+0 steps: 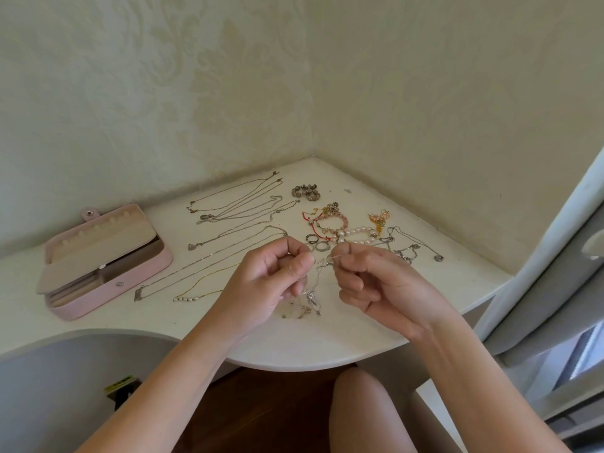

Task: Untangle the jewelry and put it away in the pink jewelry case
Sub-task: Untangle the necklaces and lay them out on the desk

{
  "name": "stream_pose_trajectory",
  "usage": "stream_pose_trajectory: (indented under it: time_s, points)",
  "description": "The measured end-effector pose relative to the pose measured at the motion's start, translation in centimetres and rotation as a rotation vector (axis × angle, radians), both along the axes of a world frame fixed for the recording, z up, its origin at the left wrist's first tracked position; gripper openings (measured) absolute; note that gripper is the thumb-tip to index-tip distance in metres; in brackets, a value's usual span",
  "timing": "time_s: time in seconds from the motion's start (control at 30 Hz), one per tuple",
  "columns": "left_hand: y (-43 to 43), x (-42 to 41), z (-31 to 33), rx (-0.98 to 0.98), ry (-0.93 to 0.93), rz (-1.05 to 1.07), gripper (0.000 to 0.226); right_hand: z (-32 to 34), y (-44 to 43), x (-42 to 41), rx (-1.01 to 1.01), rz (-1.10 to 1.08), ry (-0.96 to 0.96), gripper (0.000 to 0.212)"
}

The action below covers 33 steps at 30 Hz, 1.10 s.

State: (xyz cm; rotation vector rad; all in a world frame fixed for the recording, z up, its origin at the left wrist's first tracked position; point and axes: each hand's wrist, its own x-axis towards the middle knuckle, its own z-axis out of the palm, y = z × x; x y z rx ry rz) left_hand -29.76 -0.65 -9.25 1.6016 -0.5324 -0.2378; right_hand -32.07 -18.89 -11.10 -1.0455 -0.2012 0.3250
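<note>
Above the white corner table [327, 341], my left hand [268, 282] and my right hand [376, 282] each pinch a thin silver chain tangle [310, 299] whose pendants hang down to the tabletop between them. The pink jewelry case [108, 259] lies open at the left with its lid tipped back. Several untangled chain necklaces [235, 207] are laid out in rows between the case and my hands. A heap of bead and pearl bracelets [343, 228] with a few rings [318, 246] lies just behind my hands.
More tangled silver chains [408, 248] lie at the right of the heap, and a beaded grey bracelet [305, 192] sits near the wall corner. Walls close the table at the back. A grey-white door or frame [555, 256] stands at the right. My knee [362, 410] is under the table edge.
</note>
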Motion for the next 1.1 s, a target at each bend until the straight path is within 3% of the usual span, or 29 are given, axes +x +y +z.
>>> stream_pose_trajectory:
  time_s: [0.17,0.23,0.33,0.43,0.57,0.67,0.77,0.9,1.1]
  points:
    - [0.5,0.3,0.0,0.114,-0.074,0.107,0.019,0.7,-0.2,-0.8,-0.584,-0.289,-0.239,0.013]
    - [0.4,0.2,-0.4,0.194,-0.113,0.110,0.019,0.8,0.3,-0.8,-0.728,-0.447,-0.289,0.009]
    - [-0.1,0.1,-0.8,0.139,-0.086,0.096,0.022,0.5,1.3,-0.6,-0.629,-0.551,-0.216,0.014]
    - [-0.5,0.1,-1.0,0.065,-0.085,0.088,0.022,0.4,1.7,-0.5,-0.368,-0.381,-0.072,0.038]
    - [-0.5,0.3,-1.4,0.019,-0.134,0.153,0.022,0.2,1.3,-0.2,0.129,-0.196,0.129,0.036]
    - [-0.8,0.1,-1.7,-0.139,-0.017,0.208,0.019,0.0,0.9,0.1,0.299,-0.228,0.197,0.035]
    - [-1.3,0.0,-2.3,-0.243,0.086,0.247,0.015,-0.2,1.3,0.0,0.375,-0.234,0.210,0.033]
    - [-2.1,0.0,-2.8,-0.232,0.070,0.281,0.015,-0.5,2.7,0.1,0.385,-0.219,0.196,0.026]
    - [-2.7,0.1,-3.2,-0.221,0.132,0.349,0.012,-0.6,2.2,0.5,0.172,-0.342,0.107,0.025]
